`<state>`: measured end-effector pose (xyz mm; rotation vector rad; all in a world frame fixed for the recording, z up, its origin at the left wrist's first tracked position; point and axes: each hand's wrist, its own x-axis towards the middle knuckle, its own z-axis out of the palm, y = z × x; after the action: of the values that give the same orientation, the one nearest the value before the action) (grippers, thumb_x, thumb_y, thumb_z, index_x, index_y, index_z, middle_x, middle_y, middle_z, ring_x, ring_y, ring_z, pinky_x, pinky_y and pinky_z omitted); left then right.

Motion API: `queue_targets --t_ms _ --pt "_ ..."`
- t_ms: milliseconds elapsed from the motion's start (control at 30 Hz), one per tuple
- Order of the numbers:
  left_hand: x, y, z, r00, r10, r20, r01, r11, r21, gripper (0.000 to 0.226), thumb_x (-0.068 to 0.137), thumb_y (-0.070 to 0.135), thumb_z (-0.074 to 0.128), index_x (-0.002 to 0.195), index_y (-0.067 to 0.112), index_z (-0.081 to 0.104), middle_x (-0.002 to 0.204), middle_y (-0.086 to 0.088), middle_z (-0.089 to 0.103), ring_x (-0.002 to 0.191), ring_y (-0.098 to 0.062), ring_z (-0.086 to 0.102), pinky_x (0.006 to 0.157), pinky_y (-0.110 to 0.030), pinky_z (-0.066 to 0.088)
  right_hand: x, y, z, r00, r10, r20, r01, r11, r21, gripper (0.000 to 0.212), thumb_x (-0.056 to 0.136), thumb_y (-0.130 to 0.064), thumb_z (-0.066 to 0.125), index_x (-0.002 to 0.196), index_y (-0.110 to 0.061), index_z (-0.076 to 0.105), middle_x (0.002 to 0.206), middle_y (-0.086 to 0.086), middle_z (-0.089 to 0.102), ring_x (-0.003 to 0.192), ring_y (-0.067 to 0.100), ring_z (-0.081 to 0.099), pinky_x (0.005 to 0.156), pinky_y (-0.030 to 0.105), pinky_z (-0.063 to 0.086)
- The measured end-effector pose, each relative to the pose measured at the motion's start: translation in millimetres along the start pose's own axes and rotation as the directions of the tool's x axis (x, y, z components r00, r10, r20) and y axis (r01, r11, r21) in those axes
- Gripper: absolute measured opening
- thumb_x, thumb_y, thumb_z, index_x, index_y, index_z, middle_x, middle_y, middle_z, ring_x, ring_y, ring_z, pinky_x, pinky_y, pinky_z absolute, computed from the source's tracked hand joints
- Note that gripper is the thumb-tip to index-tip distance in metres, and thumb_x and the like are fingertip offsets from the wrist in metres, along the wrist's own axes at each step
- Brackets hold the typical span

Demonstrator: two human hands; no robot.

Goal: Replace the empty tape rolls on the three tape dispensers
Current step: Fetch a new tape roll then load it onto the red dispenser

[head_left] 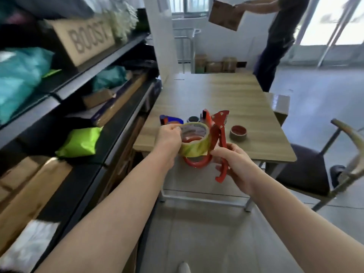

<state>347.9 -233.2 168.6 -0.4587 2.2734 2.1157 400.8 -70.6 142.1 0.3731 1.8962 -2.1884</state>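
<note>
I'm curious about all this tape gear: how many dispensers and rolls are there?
Dispensers: 3 (held red dispenser, red dispenser on table, blue dispenser)
Rolls: 3 (held roll, dark roll, brown roll)
Total: 6

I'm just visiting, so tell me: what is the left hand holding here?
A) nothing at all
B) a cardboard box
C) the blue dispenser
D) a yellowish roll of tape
D: the left hand has its fingers curled round the yellowish tape roll, holding it against the red dispenser, which the right hand grips.
</note>
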Motion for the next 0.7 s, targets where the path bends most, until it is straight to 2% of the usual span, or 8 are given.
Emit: queue_targets --t_ms 67,200,300,400,467,600,700 --pt "34 7 16 1.0 -0.017 -0.009 0.017 0.999 -0.028 0.027 0.1 0.007 0.039 0.105 0.003 0.065 0.101 -0.017 0.068 0.088 -0.028 0.064 0.087 -0.045 0.054 29 -6 -10 0.996 0.054 -0.072 -0.051 0.998 0.039 0.021 0.086 -0.01 0.063 0.106 -0.012 0.058 0.094 0.009 0.063 0.086 0.022 0.061 0.058 0.029 0.053" --pt "81 19 53 0.997 -0.065 0.047 0.066 0.998 -0.019 0.027 0.101 0.013 0.035 0.102 0.012 0.062 0.107 -0.012 0.068 0.095 -0.026 0.066 0.086 -0.044 0.057 76 -5 -42 0.979 0.103 -0.175 -0.095 0.994 0.055 0.018 0.082 -0.005 0.062 0.099 -0.01 0.059 0.092 0.008 0.064 0.088 0.02 0.064 0.072 0.032 0.051" --pt "102 20 82 0.99 -0.107 0.092 0.103 0.994 0.043 0.027 0.103 0.016 0.033 0.104 0.016 0.06 0.103 -0.008 0.067 0.097 -0.024 0.064 0.085 -0.043 0.058 103 -1 -70 0.966 0.143 -0.215 -0.127 0.988 0.085 0.026 0.078 -0.004 0.063 0.103 -0.009 0.058 0.091 0.009 0.064 0.089 0.021 0.065 0.078 0.035 0.051" --pt "117 18 113 0.988 -0.116 0.1 0.104 0.987 0.12 0.027 0.104 0.017 0.033 0.113 0.015 0.059 0.105 -0.006 0.064 0.095 -0.02 0.062 0.083 -0.037 0.058 129 1 -101 0.951 0.19 -0.243 -0.157 0.977 0.147 0.034 0.075 -0.004 0.064 0.107 -0.009 0.054 0.093 0.01 0.062 0.085 0.019 0.064 0.066 0.03 0.055" --pt "127 15 136 0.983 -0.128 0.13 0.106 0.981 0.161 0.03 0.105 0.019 0.033 0.12 0.014 0.058 0.109 -0.008 0.064 0.097 -0.023 0.063 0.089 -0.04 0.057 147 2 -125 0.939 0.218 -0.266 -0.178 0.97 0.165 0.034 0.074 -0.004 0.063 0.106 -0.01 0.053 0.091 0.009 0.062 0.08 0.016 0.065 0.055 0.029 0.054" --pt "145 11 187 0.971 -0.165 0.173 0.131 0.972 0.193 0.025 0.105 0.02 0.032 0.108 0.019 0.057 0.108 -0.011 0.064 0.092 -0.024 0.063 0.089 -0.044 0.056 185 6 -178 0.898 0.317 -0.306 -0.291 0.948 0.127 0.014 0.072 -0.002 0.057 0.08 -0.013 0.053 0.063 0.001 0.058 0.063 0.013 0.063 0.062 0.031 0.048" --pt "157 11 233 0.961 -0.209 0.179 0.173 0.965 0.197 0.024 0.105 0.02 0.032 0.109 0.021 0.057 0.101 -0.004 0.062 0.091 -0.024 0.063 0.08 -0.04 0.058 213 7 -219 0.855 0.415 -0.312 -0.403 0.909 0.104 0.015 0.072 -0.001 0.055 0.068 -0.015 0.051 0.053 -0.002 0.051 0.057 0.013 0.059 0.061 0.031 0.047"
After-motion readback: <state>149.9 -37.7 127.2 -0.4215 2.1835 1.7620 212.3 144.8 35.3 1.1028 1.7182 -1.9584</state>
